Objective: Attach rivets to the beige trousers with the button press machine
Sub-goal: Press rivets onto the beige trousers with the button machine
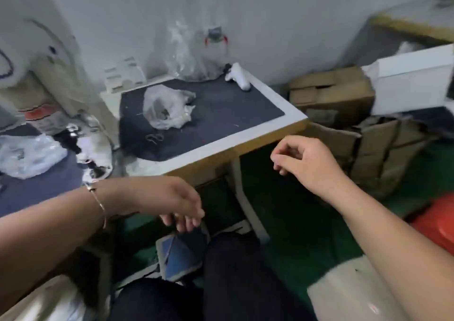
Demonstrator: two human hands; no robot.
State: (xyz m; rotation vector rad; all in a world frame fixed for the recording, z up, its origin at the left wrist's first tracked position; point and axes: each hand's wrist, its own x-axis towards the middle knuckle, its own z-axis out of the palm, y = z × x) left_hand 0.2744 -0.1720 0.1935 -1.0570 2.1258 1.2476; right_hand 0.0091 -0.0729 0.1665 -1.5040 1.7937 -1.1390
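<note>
The tabletop (pixel 275 99) fills the middle of the view, white-edged with a dark mat over it. To its right, cardboard boxes (pixel 331 95) are stacked against the wall above a green floor (pixel 294 222). Pale beige cloth, probably the trousers (pixel 348 291), lies at the lower right under the right forearm, with more pale cloth at the lower left; the blur keeps this uncertain. A crumpled plastic bag (pixel 164 107) sits on the mat, and a second bag (pixel 27 156) lies at the far left. The left hand (pixel 172 200) hangs below the tabletop edge, fingers relaxed and grasping nothing, a thin bracelet (pixel 99 203) on its wrist. The right hand (pixel 304 156) hovers beside the tabletop corner, fingers loosely curled, holding nothing visible. A small white object (pixel 239 76) rests near the back edge.
</note>
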